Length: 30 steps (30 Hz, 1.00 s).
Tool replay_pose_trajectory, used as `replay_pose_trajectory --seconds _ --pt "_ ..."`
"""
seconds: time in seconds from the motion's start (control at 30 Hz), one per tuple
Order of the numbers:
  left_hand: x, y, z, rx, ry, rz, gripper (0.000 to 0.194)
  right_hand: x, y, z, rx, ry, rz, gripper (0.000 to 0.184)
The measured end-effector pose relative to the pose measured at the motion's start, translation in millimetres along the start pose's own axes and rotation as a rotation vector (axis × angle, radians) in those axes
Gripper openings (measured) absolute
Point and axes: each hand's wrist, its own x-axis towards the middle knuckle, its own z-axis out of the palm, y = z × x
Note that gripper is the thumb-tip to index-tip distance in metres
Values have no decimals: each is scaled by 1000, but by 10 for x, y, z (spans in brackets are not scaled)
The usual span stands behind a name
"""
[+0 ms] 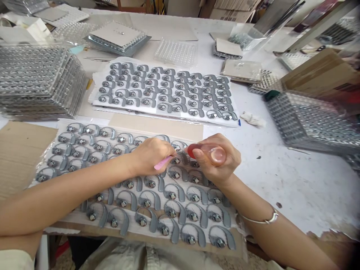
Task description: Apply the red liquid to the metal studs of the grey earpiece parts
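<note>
My left hand (152,153) is closed in a pinch on a slim pink-handled tool (163,162), whose tip is too small to make out. Close beside it, my right hand (221,165) is wrapped round a translucent squeeze bottle (217,155) with a red cap-like nozzle end (193,150) pointing toward the left hand. Both hands are over a front sheet (180,187) bearing rows of grey ear-hook pieces (176,228), each with a shiny round faceted part. Some pieces under the hands and forearms are hidden.
Behind lies a second sheet of similar grey pieces (165,90). Tall stacks of clear blister trays stand at left (30,82) and right (323,116). A cardboard box (317,71), a crumpled tissue (253,119) and a tray pile with a card on top (118,35) are on the table.
</note>
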Motion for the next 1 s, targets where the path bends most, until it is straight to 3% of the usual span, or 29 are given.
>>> replay_pose_trajectory --seconds 0.53,0.73,1.0 --pt "10 -61 -19 -213 29 -81 17 -2 -6 -5 56 -6 -2 13" --pt "44 -122 -31 -358 83 -160 11 -32 2 -4 53 -1 10 14" --pt "47 -125 -45 -419 53 -252 11 -68 11 6 82 -8 27 15"
